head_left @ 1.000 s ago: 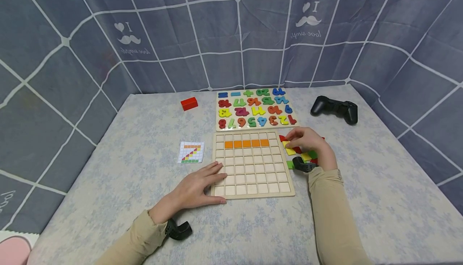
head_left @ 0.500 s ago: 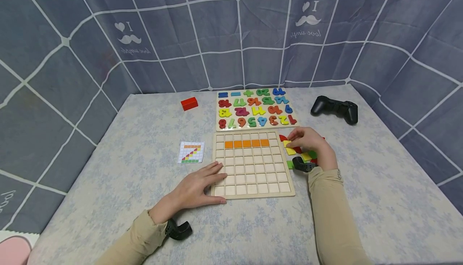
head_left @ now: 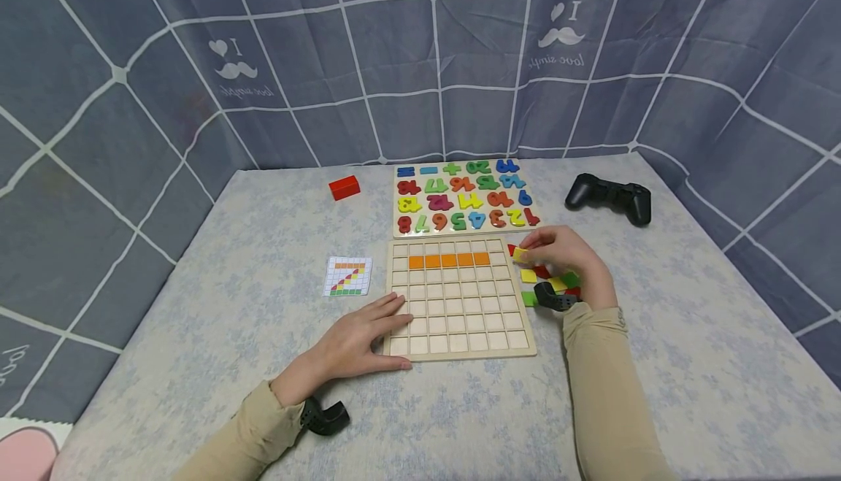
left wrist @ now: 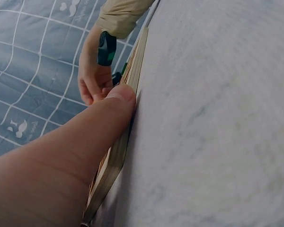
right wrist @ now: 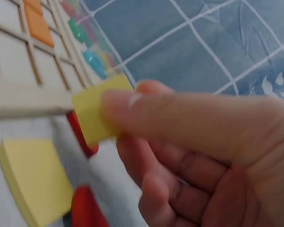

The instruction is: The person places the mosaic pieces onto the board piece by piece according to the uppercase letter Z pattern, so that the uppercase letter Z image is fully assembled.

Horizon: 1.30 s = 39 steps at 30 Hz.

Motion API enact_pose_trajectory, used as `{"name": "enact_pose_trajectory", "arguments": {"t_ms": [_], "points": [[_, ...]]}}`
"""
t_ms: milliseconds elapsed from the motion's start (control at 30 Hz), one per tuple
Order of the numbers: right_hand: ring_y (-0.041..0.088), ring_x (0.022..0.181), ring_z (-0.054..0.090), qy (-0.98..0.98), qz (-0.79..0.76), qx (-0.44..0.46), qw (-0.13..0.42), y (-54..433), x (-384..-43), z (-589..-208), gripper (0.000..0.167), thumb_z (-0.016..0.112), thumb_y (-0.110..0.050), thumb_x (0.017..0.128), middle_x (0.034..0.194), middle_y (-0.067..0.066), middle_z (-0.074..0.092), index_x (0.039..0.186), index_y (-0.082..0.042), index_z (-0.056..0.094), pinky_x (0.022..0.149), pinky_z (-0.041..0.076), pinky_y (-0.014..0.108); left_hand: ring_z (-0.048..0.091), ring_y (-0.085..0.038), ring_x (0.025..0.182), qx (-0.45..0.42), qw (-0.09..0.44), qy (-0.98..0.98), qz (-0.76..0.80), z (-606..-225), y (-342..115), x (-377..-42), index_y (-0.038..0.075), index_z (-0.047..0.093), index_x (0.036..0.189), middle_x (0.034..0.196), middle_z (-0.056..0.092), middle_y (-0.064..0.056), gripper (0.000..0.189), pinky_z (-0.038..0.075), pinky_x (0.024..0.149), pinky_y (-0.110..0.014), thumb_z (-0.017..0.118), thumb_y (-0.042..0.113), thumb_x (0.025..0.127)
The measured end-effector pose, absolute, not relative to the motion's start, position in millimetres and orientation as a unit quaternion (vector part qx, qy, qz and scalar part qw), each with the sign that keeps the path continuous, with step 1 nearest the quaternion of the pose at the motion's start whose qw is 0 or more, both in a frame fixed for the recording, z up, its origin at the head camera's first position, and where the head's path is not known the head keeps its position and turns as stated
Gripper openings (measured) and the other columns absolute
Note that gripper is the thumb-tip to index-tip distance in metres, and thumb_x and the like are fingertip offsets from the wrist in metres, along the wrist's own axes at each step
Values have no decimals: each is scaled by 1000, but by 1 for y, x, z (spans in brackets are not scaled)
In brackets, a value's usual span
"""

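Note:
My right hand (head_left: 562,252) pinches a yellow square tile (right wrist: 87,111) between thumb and fingers, just off the right edge of the wooden grid board (head_left: 460,311). Below it in the right wrist view lie another yellow tile (right wrist: 35,182) and a red piece (right wrist: 87,210). A row of orange square tiles (head_left: 449,260) fills part of the board's second row from the far side. My left hand (head_left: 348,344) rests over the board's near left corner, fingers extended on the grid and thumb (left wrist: 118,97) along the near edge.
Several red, yellow and green pieces (head_left: 556,283) lie right of the board, partly hidden by my right hand. A pattern card (head_left: 347,276) lies to the left. Behind are a number puzzle (head_left: 466,195), a red block (head_left: 344,188) and a black game controller (head_left: 607,198).
My right hand has lifted a yellow tile from the loose pieces and risen slightly, uncovering a second yellow tile beneath. The left hand and board have stayed in place.

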State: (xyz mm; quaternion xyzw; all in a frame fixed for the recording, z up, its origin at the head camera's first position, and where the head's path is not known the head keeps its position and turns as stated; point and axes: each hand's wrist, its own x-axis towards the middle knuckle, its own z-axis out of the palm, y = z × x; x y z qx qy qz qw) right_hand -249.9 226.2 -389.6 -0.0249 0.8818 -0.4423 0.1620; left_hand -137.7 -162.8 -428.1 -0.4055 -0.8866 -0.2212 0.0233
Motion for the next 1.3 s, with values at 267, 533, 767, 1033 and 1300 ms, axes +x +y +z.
{"name": "enact_pose_trajectory", "arguments": {"t_ms": [267, 533, 767, 1033, 1300], "points": [[24, 107, 55, 887, -417, -117, 161, 197, -252, -382, 28, 68, -28, 87, 114, 9, 65, 108, -9, 72, 85, 47, 37, 29, -23, 137, -403, 19, -888, -221, -426, -163, -137, 14, 55, 134, 146, 38, -11, 72, 34, 106, -42, 63, 60, 79], [18, 87, 58, 888, -390, -144, 199, 173, -254, -390, 18, 67, -18, 88, 98, 5, 69, 101, -6, 73, 79, 47, 33, 29, -24, 137, -405, 20, -887, -220, -426, -163, -137, 13, 55, 134, 146, 38, -11, 72, 34, 106, -41, 64, 60, 79], [19, 82, 55, 883, -398, -144, 203, 175, -251, -389, 17, 66, -13, 89, 97, 7, 69, 101, -3, 72, 75, 46, 31, 29, -23, 137, -404, 18, -887, -223, -425, -162, -138, 13, 55, 134, 146, 38, -11, 72, 34, 105, -42, 64, 59, 79], [21, 80, 51, 890, -394, -151, 173, 175, -254, -392, 20, 71, -14, 84, 94, 7, 64, 101, -4, 71, 71, 43, 31, 29, -23, 137, -402, 17, -888, -222, -426, -163, -138, 14, 55, 134, 146, 38, -11, 71, 34, 105, -42, 64, 59, 79], [23, 79, 50, 892, -427, -89, 117, 196, -257, -396, 27, 70, -20, 85, 91, 9, 58, 107, -3, 66, 65, 44, 30, 29, -23, 137, -402, 17, -888, -223, -425, -162, -137, 14, 55, 134, 146, 38, -11, 72, 35, 105, -42, 64, 60, 79]]}}
